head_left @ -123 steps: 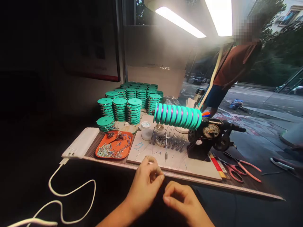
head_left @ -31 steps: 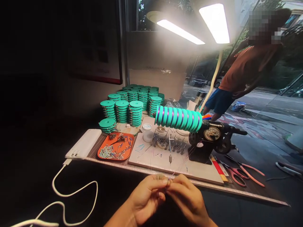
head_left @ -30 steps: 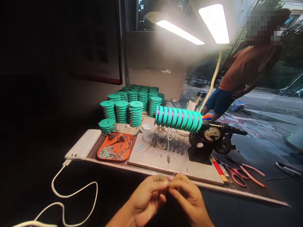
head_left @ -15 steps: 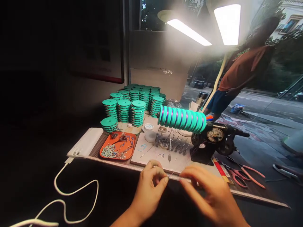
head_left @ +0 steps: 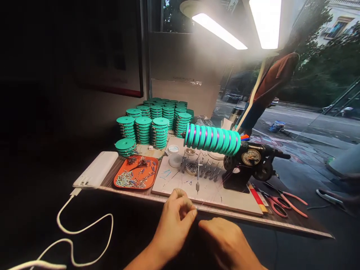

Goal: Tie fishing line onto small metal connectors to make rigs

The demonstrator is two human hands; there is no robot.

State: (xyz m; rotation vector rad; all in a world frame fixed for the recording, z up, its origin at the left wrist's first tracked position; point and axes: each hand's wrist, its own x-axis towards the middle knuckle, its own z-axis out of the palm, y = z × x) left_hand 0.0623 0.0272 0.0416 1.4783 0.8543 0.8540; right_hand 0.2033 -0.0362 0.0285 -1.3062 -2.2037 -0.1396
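Note:
In front of the board's near edge, my left hand [head_left: 176, 216] pinches something tiny between thumb and forefinger; a small dark tip shows there, too small to name. Just to its right, my right hand [head_left: 223, 236] is curled with its back toward me, and what its fingers hold, if anything, is hidden. Thin thread shows faintly over the pale board [head_left: 180, 185]. On that board stands a small upright rod with a weight [head_left: 197, 185]. Above it, a row of turquoise spools [head_left: 212, 139] sits on the shaft of a black hand-cranked winder [head_left: 250, 157].
An orange tray [head_left: 115, 179] of small parts and a white power bank [head_left: 95, 168] lie left. Stacks of turquoise spools [head_left: 143, 129] stand behind. Scissors [head_left: 278, 206] and pliers [head_left: 294, 204] lie right. A lamp [head_left: 254, 92] rises behind the winder; a person [head_left: 270, 82] stands beyond.
My right hand has moved left and down, its spread fingers now curled in near my left hand. My left hand keeps its pinch. The whole view has shifted slightly.

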